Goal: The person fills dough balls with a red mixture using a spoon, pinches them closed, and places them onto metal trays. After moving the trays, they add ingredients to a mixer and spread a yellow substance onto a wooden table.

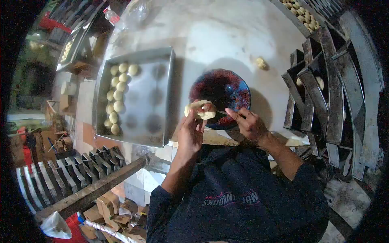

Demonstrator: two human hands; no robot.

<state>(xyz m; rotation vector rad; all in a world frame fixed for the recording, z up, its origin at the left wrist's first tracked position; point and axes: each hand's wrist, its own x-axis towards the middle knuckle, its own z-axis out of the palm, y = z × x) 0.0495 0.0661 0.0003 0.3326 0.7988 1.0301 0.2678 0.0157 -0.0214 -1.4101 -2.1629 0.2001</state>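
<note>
A flattened piece of pale dough (207, 115) rests on the fingers of my left hand (191, 131), which curl round its underside. Reddish-brown filling (208, 107) lies on top of the dough. My right hand (248, 122) pinches the handle of a thin spoon or spatula (221, 111), whose tip meets the filling. Both hands are over the near side of a round blue bowl (244, 95) with dark red filling smeared on its inside. Left of the bowl, a metal tray (139, 139) holds several round dough balls (118, 95) along its left side.
A small dough lump (261, 62) lies on the table (219, 36) beyond the bowl. Stacked metal trays (328, 89) stand at the right, with more dough balls (302, 14) at the upper right. Metal racks (73, 172) and a bar (101, 184) are at lower left.
</note>
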